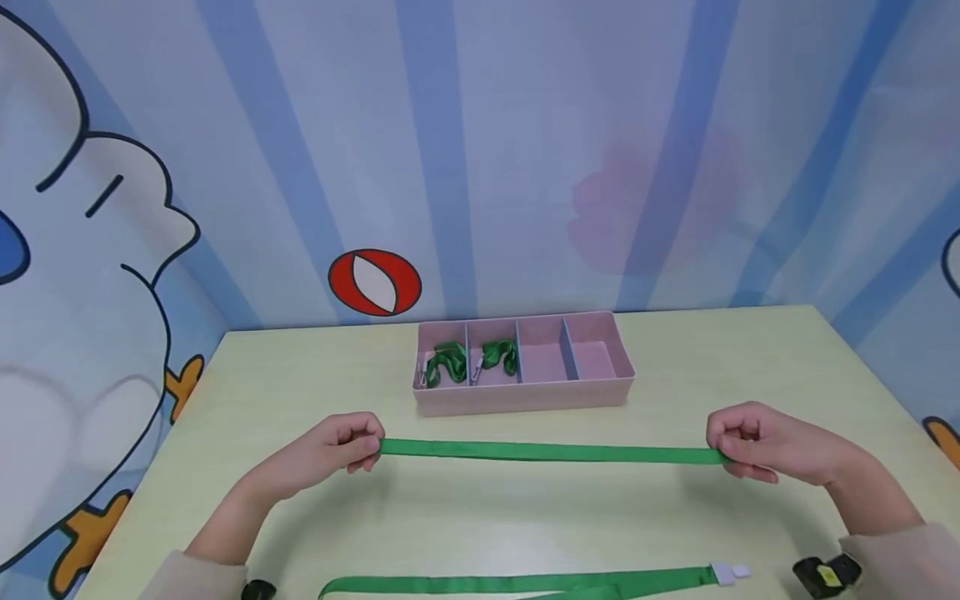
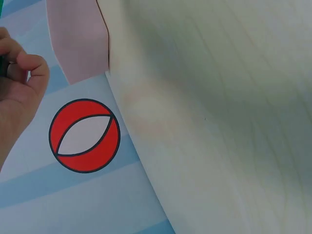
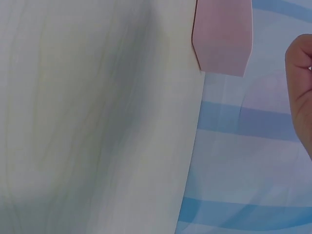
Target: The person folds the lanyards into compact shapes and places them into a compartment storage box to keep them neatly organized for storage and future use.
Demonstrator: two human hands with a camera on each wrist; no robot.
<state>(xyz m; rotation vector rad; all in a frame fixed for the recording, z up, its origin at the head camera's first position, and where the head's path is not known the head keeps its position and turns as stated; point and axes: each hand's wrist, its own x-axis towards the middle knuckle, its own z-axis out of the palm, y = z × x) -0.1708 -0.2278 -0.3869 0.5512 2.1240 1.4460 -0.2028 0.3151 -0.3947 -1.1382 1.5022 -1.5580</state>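
A flat green lanyard [image 1: 547,452] is stretched taut and nearly level between both hands, above the table. My left hand [image 1: 330,454] pinches its left end between thumb and fingers. At the other end, my right hand [image 1: 772,446] pinches it the same way. Each end is hidden by the fingers. Nearer the front lies a second green lanyard [image 1: 480,585] with a white plastic clip [image 1: 729,572] at its right end, partly cut off by the frame. Only part of each hand shows in the wrist views, at the outer edges.
Behind the hands stands a pink divided box [image 1: 525,398]. Its two left compartments each hold a bunched green lanyard [image 1: 448,358] with a metal clip. The pale table [image 1: 315,367] ends at a blue striped wall [image 1: 510,167] printed with cartoon figures.
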